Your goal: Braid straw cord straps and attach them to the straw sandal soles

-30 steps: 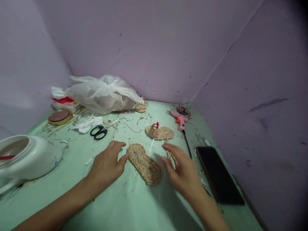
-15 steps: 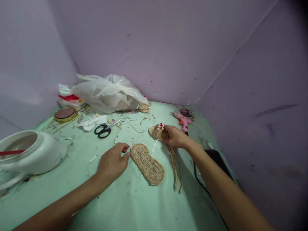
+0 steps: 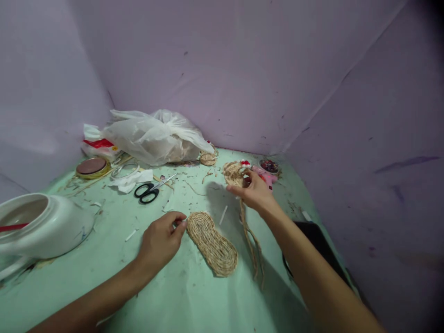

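Note:
A flat, sole-shaped piece of coiled straw cord [image 3: 212, 244] lies on the green table. My left hand [image 3: 161, 240] rests beside its upper left end, thumb and forefinger curled nearly together at its edge. Whether something small is between those fingertips I cannot make out. Raised off the table, my right hand [image 3: 257, 190] grips a woven straw piece [image 3: 233, 173] with red and white beads, its underside partly turned to me. Long cords [image 3: 249, 231] hang down from it. A thin white stick [image 3: 223, 215] lies between the sole and my right hand.
Black-handled scissors [image 3: 147, 192], a plastic bag [image 3: 156, 138] and a round tin [image 3: 92, 167] stand towards the back left. A white pot [image 3: 65, 226] is at left. Behind my right hand are a pink glue gun [image 3: 270, 180] and a bowl of beads [image 3: 269, 166]; a black object [image 3: 319, 245] lies at right.
My right hand has lifted the beaded straw piece off the table and tilted it up, its cords trailing. My left hand's thumb and forefinger have drawn closer together.

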{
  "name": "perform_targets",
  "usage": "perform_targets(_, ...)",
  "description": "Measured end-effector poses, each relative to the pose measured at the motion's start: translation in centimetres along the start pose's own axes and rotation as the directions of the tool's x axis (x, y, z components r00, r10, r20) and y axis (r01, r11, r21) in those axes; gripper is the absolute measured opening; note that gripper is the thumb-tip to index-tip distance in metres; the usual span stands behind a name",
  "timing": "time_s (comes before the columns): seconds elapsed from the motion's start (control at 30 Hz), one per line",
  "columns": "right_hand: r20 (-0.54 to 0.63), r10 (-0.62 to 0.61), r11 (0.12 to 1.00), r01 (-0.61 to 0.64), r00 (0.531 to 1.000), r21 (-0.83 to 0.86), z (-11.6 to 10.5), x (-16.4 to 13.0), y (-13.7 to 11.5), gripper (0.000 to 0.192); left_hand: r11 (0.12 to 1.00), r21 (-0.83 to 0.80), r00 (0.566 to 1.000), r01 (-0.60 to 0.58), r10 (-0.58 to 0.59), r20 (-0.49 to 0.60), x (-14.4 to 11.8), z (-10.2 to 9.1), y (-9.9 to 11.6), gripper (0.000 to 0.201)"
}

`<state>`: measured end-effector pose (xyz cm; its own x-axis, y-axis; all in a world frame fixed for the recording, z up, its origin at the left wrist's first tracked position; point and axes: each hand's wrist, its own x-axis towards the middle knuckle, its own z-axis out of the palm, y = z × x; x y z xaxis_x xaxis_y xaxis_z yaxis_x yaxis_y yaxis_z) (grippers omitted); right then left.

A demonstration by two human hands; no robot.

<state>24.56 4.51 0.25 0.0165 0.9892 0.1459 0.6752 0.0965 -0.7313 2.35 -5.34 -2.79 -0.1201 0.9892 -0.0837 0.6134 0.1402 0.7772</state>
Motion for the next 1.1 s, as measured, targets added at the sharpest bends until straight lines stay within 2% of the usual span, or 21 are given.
perform_targets(0.07, -0.008, 0.034, 0.997, -0.034, 0.999, 0.074, 1.1, -1.7, -1.4, 0.048, 0.966, -0.254, 0.997, 0.045, -0.028, 0.073, -0.1, -0.2, 0.8, 0.025)
perform_targets(0.13, 0.010, 0.040, 0.982, -0.041, 0.999, 0.185, 2.7, -3.8, -2.8, 0.052, 0.883, -0.455, 0.981, 0.117, -0.031, 0.194, -0.1, -0.3, 1.6, 0.032)
perform_targets(0.2, 0.047, 0.014, 0.970, -0.025, 0.999, 0.244, 4.4, -5.9, -3.9, 0.053, 0.804, -0.568, 0.959, 0.178, -0.013, 0.283, 0.0, -0.2, 2.0, 0.033)
perform_targets(0.27, 0.118, -0.023, 0.962, -0.010, 0.993, 0.271, 5.6, -7.6, -4.5, 0.056, 0.727, -0.646, 0.956, 0.231, -0.046, 0.290, 0.4, -0.1, 1.9, 0.028)
perform_targets(0.33, 0.163, -0.017, 0.963, -0.027, 0.986, 0.268, 5.8, -8.7, -4.6, 0.066, 0.668, -0.694, 0.959, 0.267, -0.111, 0.262, 1.0, -0.1, 1.2, 0.025)
perform_targets(0.4, 0.174, 0.016, 0.967, -0.060, 0.985, 0.247, 4.9, -9.6, -4.4, 0.071, 0.646, -0.704, 0.954, 0.294, -0.151, 0.259, 1.6, -0.6, 0.5, 0.023)
perform_targets(0.5, 0.242, 0.018, 0.972, -0.073, 0.970, 0.222, 2.6, -11.0, -3.8, 0.055, 0.652, -0.690, 0.947, 0.316, -0.169, 0.274, 1.9, -1.7, -0.4, 0.021)
perform_targets(0.57, 0.334, -0.065, 0.988, 0.014, 0.940, 0.152, 1.5, -12.0, -3.4, 0.050, 0.653, -0.683, 0.943, 0.327, -0.187, 0.274, 1.9, -2.3, -0.6, 0.021)
perform_targets(0.63, 0.424, -0.112, 0.992, 0.129, 0.899, -0.011, 1.1, -12.8, -3.1, 0.048, 0.652, -0.680, 0.941, 0.337, -0.202, 0.273, 1.7, -2.6, -0.7, 0.021)
perform_targets(0.73, 0.464, -0.119, 0.959, 0.223, 0.878, -0.175, 1.6, -13.4, -2.9, 0.027, 0.648, -0.674, 0.934, 0.354, -0.215, 0.284, 1.4, -2.7, -0.9, 0.019)
perform_targets(0.8, 0.460, -0.146, 0.955, 0.247, 0.876, -0.166, 1.8, -13.5, -2.9, 0.015, 0.646, -0.669, 0.929, 0.367, -0.220, 0.297, 1.4, -2.7, -1.1, 0.020)
perform_targets(0.9, 0.457, -0.186, 0.960, 0.259, 0.870, -0.103, 1.4, -13.2, -2.4, 0.012, 0.640, -0.667, 0.923, 0.382, -0.229, 0.309, 1.4, -3.0, -1.3, 0.020)
perform_targets(0.97, 0.392, -0.121, 0.979, 0.175, 0.912, -0.105, 0.6, -12.6, -1.6, 0.012, 0.633, -0.668, 0.919, 0.392, -0.235, 0.317, 1.2, -3.4, -1.3, 0.020)
perform_targets(1.03, 0.214, 0.007, 0.985, 0.030, 0.977, -0.169, -0.3, -11.9, -0.6, 0.018, 0.638, -0.646, 0.906, 0.419, -0.245, 0.345, 0.6, -3.9, -1.2, 0.019)
perform_targets(1.07, 0.108, 0.031, 0.972, -0.005, 0.994, -0.235, -0.7, -11.5, -0.2, 0.021, 0.647, -0.623, 0.894, 0.440, -0.251, 0.371, 0.1, -4.1, -1.1, 0.018)
perform_targets(1.1, 0.011, -0.003, 0.953, 0.006, 1.000, -0.301, -1.0, -11.2, 0.0, 0.027, 0.659, -0.591, 0.878, 0.466, -0.263, 0.399, -0.4, -4.3, -1.0, 0.018)
